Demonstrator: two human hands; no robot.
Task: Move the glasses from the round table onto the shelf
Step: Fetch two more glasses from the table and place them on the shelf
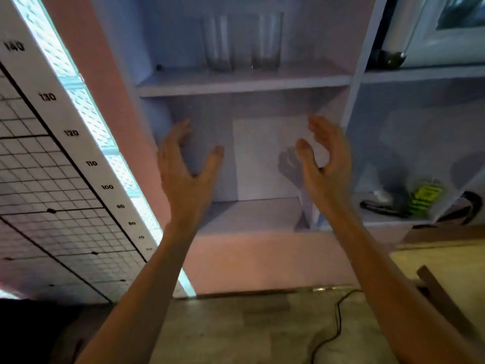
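Two clear tall glasses stand upright side by side on the upper shelf board (244, 84), the left glass (217, 43) and the right glass (267, 40) slightly apart. Below that board, in front of the lower compartment, my left hand (186, 166) and my right hand (325, 164) are both raised with fingers spread and curved, holding nothing. The hands are well beneath the glasses and touch neither. The round table is out of view.
A white measuring board with a black grid (52, 179) leans at the left. A white sheet (259, 158) stands in the lower compartment. The right compartment holds dark items and a yellow-green tag (425, 198). A black cable (336, 324) lies on the floor.
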